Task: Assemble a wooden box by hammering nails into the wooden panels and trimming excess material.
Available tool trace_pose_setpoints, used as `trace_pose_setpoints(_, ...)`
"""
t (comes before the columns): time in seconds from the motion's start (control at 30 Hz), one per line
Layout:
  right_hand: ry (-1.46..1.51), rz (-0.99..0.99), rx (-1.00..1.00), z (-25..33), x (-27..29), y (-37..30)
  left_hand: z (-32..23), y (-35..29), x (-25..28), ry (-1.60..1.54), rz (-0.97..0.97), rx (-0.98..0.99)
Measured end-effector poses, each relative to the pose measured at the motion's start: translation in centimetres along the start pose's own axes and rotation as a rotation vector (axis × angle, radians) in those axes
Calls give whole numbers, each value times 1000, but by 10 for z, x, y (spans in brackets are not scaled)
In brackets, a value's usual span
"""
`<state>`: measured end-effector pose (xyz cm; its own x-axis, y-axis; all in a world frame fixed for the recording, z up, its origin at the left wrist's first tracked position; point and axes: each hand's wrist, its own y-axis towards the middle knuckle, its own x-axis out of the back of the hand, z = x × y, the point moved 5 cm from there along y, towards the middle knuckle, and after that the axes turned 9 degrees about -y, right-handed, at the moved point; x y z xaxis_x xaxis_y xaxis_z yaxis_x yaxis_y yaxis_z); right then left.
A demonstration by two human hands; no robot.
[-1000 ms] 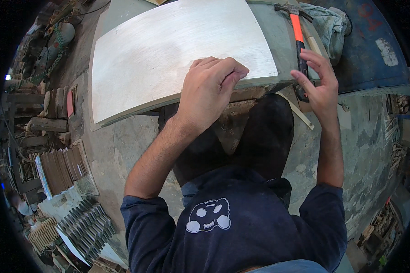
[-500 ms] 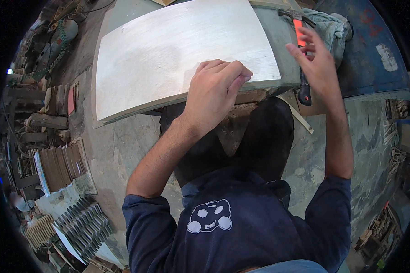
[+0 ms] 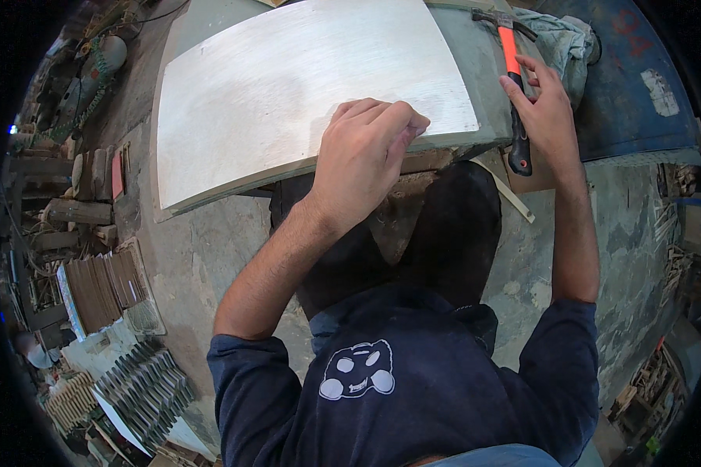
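A pale plywood panel lies flat in front of me. Over its near edge, right of the middle, my left hand is closed, thumb and fingers pinched together; whatever sits between the fingertips is hidden. To the right of the panel lies a claw hammer with an orange and black handle, its head pointing away from me. Just right of that handle is my right hand, open, with fingers curved and apart. Its thumb tip reaches the handle or is very close; I cannot tell if they touch.
A crumpled light-green cloth lies beyond the hammer, next to a large blue panel. A thin wooden strip slants near my right knee. Along the left are stacked brown boards, grey slatted pieces and scrap wood.
My right hand has settled beside the hammer handle, its fingers less blurred and its thumb slightly nearer the handle. The left hand keeps its pinch at the panel edge.
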<state>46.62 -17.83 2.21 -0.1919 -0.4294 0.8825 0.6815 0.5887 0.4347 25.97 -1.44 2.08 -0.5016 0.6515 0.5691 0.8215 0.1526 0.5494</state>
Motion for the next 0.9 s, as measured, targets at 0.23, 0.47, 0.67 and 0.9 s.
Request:
trace_pose_setpoints(0.23, 120, 157, -162, -10, -10, 2, -1, 1, 0, 28, -5, 15)
trace_pose_setpoints(0.47, 144, 144, -124, -13, -20, 11, -1, 0, -1, 22, -16, 36)
trace_pose_setpoints(0.67, 781, 526, -314, -37, -29, 24, -2, 2, 2, 16, 6, 30)
trace_pose_setpoints(0.9, 788, 284, -254, 7, 63, -49, -6, 4, 5, -20, 18, -21)
